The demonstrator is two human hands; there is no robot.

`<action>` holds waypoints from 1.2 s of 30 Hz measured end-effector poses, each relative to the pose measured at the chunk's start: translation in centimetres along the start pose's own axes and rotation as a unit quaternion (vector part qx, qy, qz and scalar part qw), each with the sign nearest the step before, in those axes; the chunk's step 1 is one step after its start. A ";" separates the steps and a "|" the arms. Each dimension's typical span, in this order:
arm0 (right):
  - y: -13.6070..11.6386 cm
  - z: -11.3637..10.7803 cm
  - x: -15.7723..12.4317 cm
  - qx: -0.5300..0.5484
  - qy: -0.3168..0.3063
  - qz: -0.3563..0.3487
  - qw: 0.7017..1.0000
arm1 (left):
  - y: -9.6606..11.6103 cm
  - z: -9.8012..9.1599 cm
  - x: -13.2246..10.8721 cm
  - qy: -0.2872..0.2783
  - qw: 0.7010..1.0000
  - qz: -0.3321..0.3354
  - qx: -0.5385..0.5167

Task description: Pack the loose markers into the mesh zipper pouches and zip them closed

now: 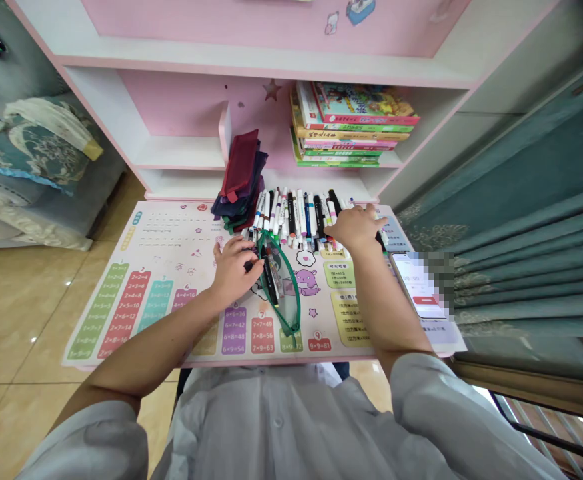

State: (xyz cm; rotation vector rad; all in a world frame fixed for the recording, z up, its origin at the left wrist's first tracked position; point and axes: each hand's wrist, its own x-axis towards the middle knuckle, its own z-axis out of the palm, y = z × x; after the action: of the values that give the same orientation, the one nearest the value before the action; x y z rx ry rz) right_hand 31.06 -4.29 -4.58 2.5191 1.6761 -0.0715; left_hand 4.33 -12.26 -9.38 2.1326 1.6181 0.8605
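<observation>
While the left hand (238, 265) lies half-curled at the green pouch (287, 283), its hold unclear, the right hand (357, 228), fingers spread, extends over the pens (302, 215).

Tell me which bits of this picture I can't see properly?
In the head view:
- Pens beneath the right grip: it covers them.
- Whether the left grip holds a pen: its own curl hides this.
- Phone: blocky blur hides one side; its writing is too small.
- Books: smallest print is too tiny.
- Upper compartment: the picture's top edge cuts it off.
</observation>
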 end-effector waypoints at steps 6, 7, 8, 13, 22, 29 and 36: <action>-0.2 -0.7 -1.1 0.019 0.025 -0.019 0.999 | 0.0 0.0 0.0 0.000 1.000 -0.001 0.008; -0.1 -1.0 -1.6 0.026 0.042 -0.032 0.998 | 0.0 0.0 0.0 -0.001 1.000 -0.002 0.008; -0.1 -1.4 -2.2 0.035 0.058 -0.047 0.997 | 0.1 -0.1 0.0 -0.002 1.000 -0.002 0.007; -0.2 -4.3 -7.3 0.082 0.085 -0.144 0.983 | 0.1 -0.1 0.0 -0.002 1.000 -0.001 0.005; -2.0 -4.8 -14.6 0.012 -0.002 -0.368 0.930 | 0.0 -0.2 -0.1 -0.004 1.000 0.008 0.005; -5.0 -2.1 -15.6 -0.054 -0.022 -0.391 0.918 | -0.3 -0.2 -0.1 -0.012 1.000 0.014 0.012; -6.2 -0.7 -15.4 -0.077 -0.026 -0.385 0.919 | -0.2 -0.2 -0.1 -0.011 1.000 0.011 0.012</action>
State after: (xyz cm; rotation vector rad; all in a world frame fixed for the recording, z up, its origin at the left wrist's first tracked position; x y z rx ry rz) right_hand 19.33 -15.97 -2.73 1.5938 2.4179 -0.0651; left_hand 4.02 -12.29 -9.36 2.1729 1.6049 0.8243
